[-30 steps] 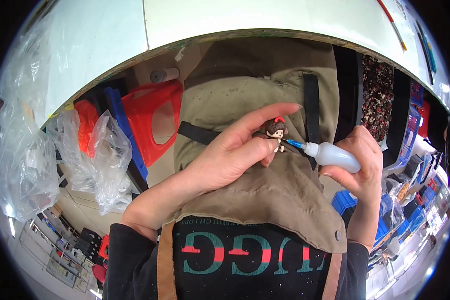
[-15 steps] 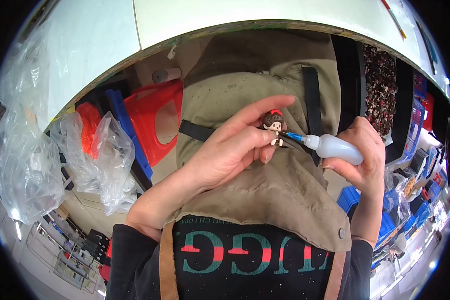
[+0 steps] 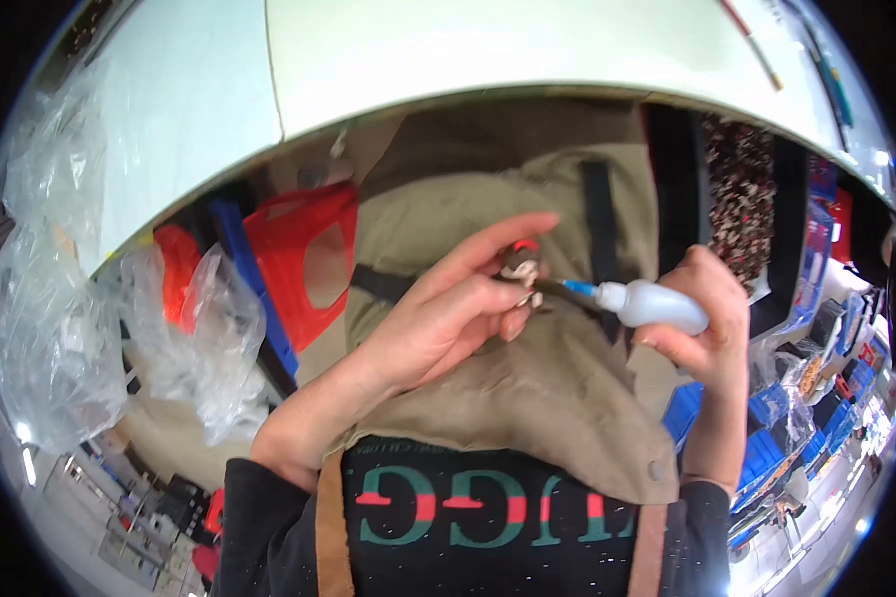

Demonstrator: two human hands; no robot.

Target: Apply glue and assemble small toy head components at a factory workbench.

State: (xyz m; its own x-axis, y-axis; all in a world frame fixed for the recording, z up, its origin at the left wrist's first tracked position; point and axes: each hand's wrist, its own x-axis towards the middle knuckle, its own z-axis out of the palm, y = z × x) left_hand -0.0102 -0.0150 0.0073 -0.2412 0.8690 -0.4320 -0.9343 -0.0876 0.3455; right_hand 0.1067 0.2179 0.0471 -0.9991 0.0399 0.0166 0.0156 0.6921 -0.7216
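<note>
Drawing back slightly, pale bottle (image 3: 664, 306), farther from figurine (image 3: 521, 268)

Left hand (image 3: 443, 320): one. Right hand (image 3: 722, 318): one. Hands, total: two. Figurine (image 3: 521, 265): one. Squeeze bottle (image 3: 662, 306): one, fitted with one blue nozzle (image 3: 579, 288). Apron (image 3: 513, 373): one. Black straps (image 3: 599, 211) lying across the apron: two. Worktop (image 3: 518, 45): one. Red-ended stick (image 3: 753, 45) on the worktop: one. Clear plastic bags (image 3: 60, 328): at least two; overlap prevents an exact count. Blue tubs (image 3: 682, 410): at least two; exact quantity cannot be determined. Small brown, white and red pieces (image 3: 739, 199): many, too small to count individually.
</note>
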